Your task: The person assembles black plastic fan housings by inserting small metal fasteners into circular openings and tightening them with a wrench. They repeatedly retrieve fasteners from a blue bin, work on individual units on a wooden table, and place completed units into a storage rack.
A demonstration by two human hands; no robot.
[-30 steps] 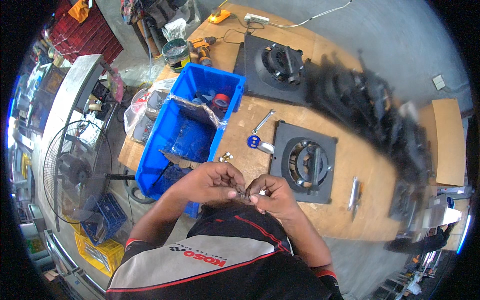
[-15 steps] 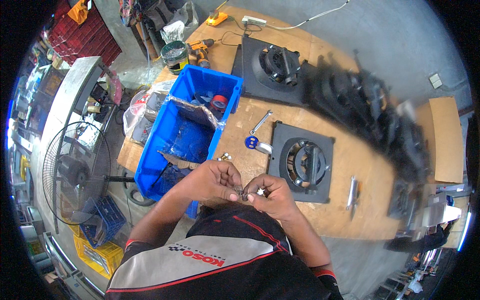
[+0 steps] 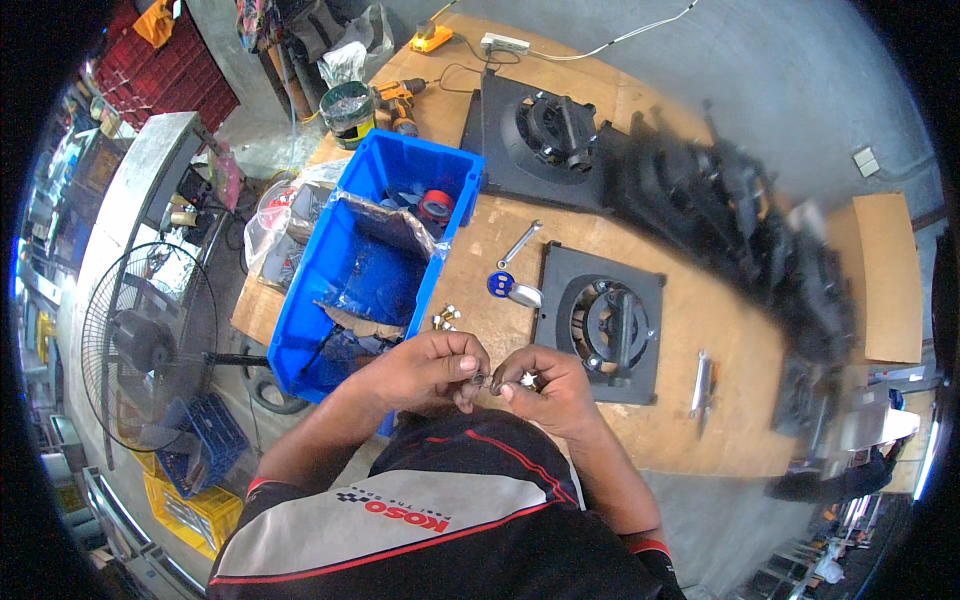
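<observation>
My left hand (image 3: pixel 428 367) and my right hand (image 3: pixel 548 392) meet close to my body, at the table's near edge. The left fingers pinch a small dark metal part (image 3: pixel 479 380), too small to name. The right hand is also closed, thumb against fingers; a small white and brassy piece (image 3: pixel 529 380) shows in it. Beyond the left hand, several small brass fittings (image 3: pixel 446 318) lie beside a blue bin (image 3: pixel 300 318). To the right of my hands is a square black stove-like unit (image 3: pixel 643 375) with a round opening.
A wrench (image 3: pixel 521 243) and a blue-and-silver part (image 3: pixel 502 286) lie beyond my hands. Another wrench (image 3: pixel 699 384) is at the right. A second black unit (image 3: pixel 497 170), a stack of blurred black parts (image 3: pixel 720 220) and a yellow drill (image 3: pixel 402 92) stand farther back. A fan (image 3: pixel 145 340) is at left.
The fingers of my left hand have shifted and its fingertips have turned upward around the small part. My right hand has barely moved. The view has shifted slightly.
</observation>
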